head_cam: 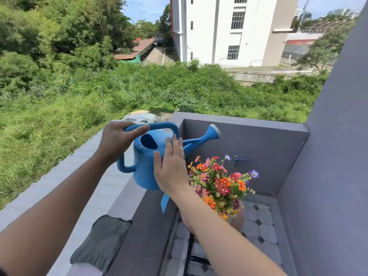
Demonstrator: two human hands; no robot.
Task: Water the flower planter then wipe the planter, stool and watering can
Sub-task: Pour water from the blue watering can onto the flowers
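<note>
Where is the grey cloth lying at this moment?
In the head view the grey cloth lies low on the left, draped on the balcony ledge, below the blue watering can and apart from both hands.

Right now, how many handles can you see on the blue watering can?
2. The top handle is gripped by the left hand; the side handle sits free below that wrist.

left hand [117, 142] clenched in a grip, right hand [171, 166] flat, fingers extended.
</note>
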